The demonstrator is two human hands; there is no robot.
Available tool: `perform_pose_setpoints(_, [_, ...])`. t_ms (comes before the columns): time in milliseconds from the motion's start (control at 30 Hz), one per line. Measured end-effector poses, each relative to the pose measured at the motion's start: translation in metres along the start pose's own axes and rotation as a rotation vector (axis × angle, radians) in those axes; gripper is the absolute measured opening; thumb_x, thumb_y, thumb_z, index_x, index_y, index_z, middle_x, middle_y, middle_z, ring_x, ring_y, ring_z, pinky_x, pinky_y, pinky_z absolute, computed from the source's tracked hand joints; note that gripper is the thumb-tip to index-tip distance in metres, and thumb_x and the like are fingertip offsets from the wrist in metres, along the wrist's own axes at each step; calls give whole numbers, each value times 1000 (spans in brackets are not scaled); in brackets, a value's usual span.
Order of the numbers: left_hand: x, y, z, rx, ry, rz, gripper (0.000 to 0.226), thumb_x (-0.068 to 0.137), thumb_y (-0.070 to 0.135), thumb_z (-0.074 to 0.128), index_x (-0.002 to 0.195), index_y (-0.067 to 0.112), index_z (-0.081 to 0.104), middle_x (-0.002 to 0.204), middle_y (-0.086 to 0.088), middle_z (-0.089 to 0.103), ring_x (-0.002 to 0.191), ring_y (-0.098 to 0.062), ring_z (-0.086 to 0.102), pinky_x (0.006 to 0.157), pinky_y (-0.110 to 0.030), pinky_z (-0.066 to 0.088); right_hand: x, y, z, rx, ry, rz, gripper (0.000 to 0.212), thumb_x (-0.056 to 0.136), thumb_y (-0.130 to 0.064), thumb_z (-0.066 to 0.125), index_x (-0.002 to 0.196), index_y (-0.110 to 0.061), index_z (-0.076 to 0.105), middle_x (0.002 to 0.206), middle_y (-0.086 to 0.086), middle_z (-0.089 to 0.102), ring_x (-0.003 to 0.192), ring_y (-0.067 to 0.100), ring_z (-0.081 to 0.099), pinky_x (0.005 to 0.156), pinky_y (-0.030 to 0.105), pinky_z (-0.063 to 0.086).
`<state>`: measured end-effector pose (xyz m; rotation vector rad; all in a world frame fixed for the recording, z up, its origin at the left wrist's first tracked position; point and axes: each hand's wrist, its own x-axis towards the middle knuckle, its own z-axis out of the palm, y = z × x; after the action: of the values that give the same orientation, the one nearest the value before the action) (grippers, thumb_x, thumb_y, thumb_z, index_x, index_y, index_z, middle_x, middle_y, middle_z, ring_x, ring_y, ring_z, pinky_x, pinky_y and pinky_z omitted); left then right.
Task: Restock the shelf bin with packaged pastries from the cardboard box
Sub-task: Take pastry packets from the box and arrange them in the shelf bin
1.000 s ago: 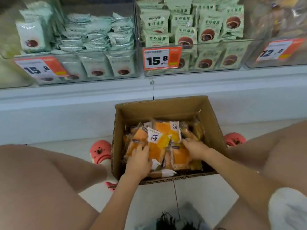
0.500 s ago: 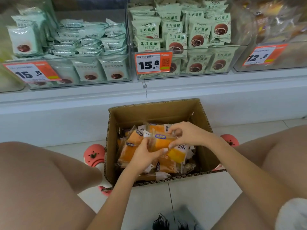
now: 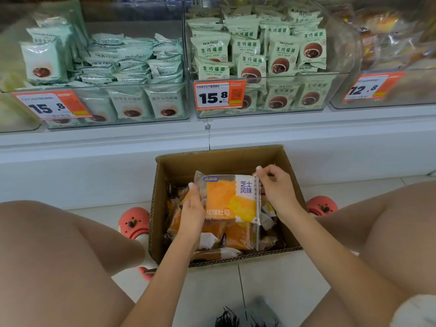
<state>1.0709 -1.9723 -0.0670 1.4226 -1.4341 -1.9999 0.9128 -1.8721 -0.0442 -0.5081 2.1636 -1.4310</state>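
Observation:
An open cardboard box [image 3: 221,159] stands on the floor between my knees, holding several orange-and-white packaged pastries [image 3: 236,234]. Above them I hold a stack of these packs [image 3: 230,199], face up. My left hand [image 3: 192,213] grips the stack's left edge. My right hand [image 3: 274,187] pinches its right edge near the top corner. Clear shelf bins sit above: the middle bin [image 3: 330,100] and the left bin [image 3: 141,102] hold pale green bun packs.
A right-hand clear bin [image 3: 389,100] holds brownish wrapped bread behind a 12.8 price tag [image 3: 370,87]. Orange 15.8 tags [image 3: 218,95] hang on the other bins. My pink clogs [image 3: 133,223] flank the box. A white shelf ledge [image 3: 306,133] runs above the box.
Both hands went from digging among the packs in the box to lifting a stack of them up above the rest, now held level by its two side edges.

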Motion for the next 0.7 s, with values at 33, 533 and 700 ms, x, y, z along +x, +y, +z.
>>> perform_pose_setpoints(33, [-1, 0, 0, 4, 1, 10, 78, 84, 76, 22, 128, 19, 55, 101, -9, 72, 97, -23, 69, 89, -49, 54, 1, 2, 1, -34, 51, -18, 31, 96, -35, 49, 80, -9, 54, 84, 9, 68, 79, 21, 68, 70, 36, 54])
perform_pose_setpoints(533, [-3, 15, -8, -169, 67, 75, 59, 98, 53, 21, 119, 12, 57, 95, -14, 71, 84, -25, 70, 54, -29, 59, -27, 4, 6, 152, -279, 246, 29, 97, -38, 44, 103, -10, 51, 107, 7, 65, 77, 27, 72, 64, 42, 60])
perform_pose_setpoints(700, [-5, 10, -5, -184, 58, 51, 60, 97, 54, 21, 125, 12, 54, 99, -14, 70, 85, -24, 70, 54, -29, 58, -31, 12, 16, 55, -273, 180, 12, 100, -32, 40, 96, -21, 43, 104, 5, 62, 72, 26, 72, 58, 36, 60])
